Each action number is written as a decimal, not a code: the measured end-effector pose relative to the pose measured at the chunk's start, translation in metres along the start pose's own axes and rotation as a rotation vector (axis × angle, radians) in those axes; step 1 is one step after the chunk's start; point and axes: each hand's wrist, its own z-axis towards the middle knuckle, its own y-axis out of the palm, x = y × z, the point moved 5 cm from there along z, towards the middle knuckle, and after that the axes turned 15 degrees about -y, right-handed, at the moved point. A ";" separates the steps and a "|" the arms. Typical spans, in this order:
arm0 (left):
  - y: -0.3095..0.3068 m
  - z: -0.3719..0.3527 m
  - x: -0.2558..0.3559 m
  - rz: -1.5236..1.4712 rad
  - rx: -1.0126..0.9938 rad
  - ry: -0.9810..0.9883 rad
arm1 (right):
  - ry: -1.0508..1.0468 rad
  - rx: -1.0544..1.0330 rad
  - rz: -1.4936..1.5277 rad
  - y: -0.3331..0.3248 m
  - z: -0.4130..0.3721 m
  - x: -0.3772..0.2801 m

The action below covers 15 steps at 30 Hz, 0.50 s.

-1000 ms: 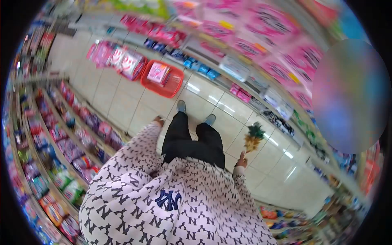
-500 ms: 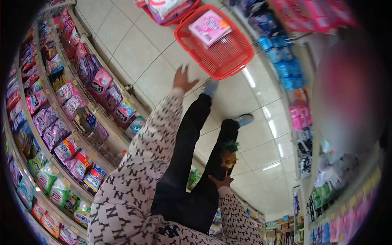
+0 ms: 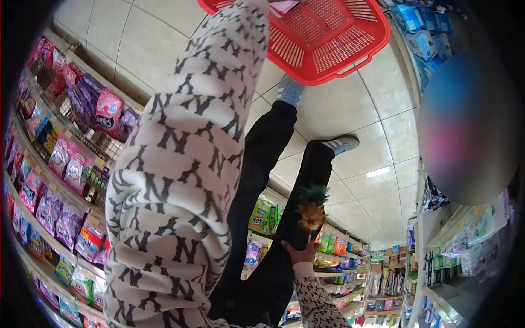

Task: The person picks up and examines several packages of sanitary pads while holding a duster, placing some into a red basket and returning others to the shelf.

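Note:
My left arm in a pale sleeve (image 3: 186,136) with dark N letters stretches up to the top edge of the head view. Its hand is out of the picture, near the left side of a red plastic shopping basket (image 3: 342,52). Part of a pink-and-white package (image 3: 283,6) shows inside that basket. At lower right, my right hand (image 3: 302,252) has its fingers curled round something dark against my black trouser leg. I cannot make out what it is. Just above the fingers is a fluffy brown-and-green ornament (image 3: 311,210).
Shelves of bagged detergent (image 3: 68,218) curve along the left. Blue packages (image 3: 424,33) fill a shelf at upper right. My grey shoes (image 3: 342,143) stand on the tiled floor (image 3: 377,98) below the basket. A blurred patch (image 3: 470,131) covers part of the right side.
My left arm has reached further up and its hand has left the view. The basket appears larger and higher in the picture. The right hand stays by my leg.

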 end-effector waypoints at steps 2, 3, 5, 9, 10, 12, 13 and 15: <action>0.000 0.003 0.004 -0.023 -0.061 0.002 | -0.003 0.029 -0.004 0.004 -0.001 0.000; -0.002 0.003 0.005 -0.039 -0.053 0.023 | 0.001 0.020 0.001 0.003 -0.003 -0.002; -0.011 -0.002 -0.002 -0.093 -0.031 0.029 | -0.020 0.017 -0.004 0.005 -0.008 -0.003; -0.035 -0.038 -0.024 -0.250 -0.063 -0.012 | -0.108 0.051 0.009 0.007 0.003 0.002; -0.044 -0.054 -0.028 -0.308 -0.100 -0.015 | -0.130 0.061 0.025 0.003 0.009 0.004; -0.044 -0.092 -0.049 -0.432 0.085 0.025 | -0.375 0.240 0.274 -0.014 0.024 -0.020; -0.060 -0.119 -0.059 -0.594 0.150 0.080 | -0.456 0.311 0.555 -0.033 0.025 -0.052; -0.114 -0.192 -0.072 -0.712 0.055 0.101 | -0.679 0.358 0.958 -0.079 0.016 -0.116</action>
